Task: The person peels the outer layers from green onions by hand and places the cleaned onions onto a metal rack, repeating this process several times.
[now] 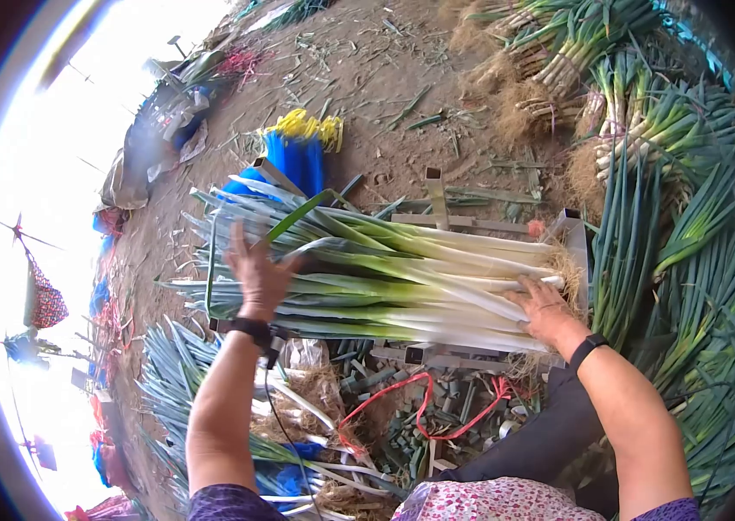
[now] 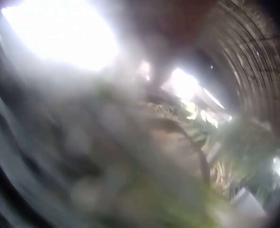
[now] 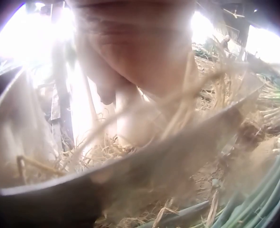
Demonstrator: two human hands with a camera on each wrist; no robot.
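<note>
A thick row of long green onions (image 1: 437, 269) lies across a metal frame (image 1: 437, 200) in the head view, leaves to the left and white ends to the right. My left hand (image 1: 259, 271) is over the leafy part, its fingers spread. On the white stalks near the roots rests my right hand (image 1: 550, 314), fingers loosely extended. The right wrist view shows that hand's thumb hanging beside pale stalks (image 3: 125, 118), with roots around them behind a metal plate (image 3: 125, 166). The left wrist view is mostly blurred.
Bundled green onions (image 1: 628, 130) are piled on the right. Blue strips with yellow ends (image 1: 298, 152) lie behind the frame. Below it are a red cord (image 1: 426, 408), leaf scraps and more onions (image 1: 177, 382). Bare soil (image 1: 376, 95) stretches beyond.
</note>
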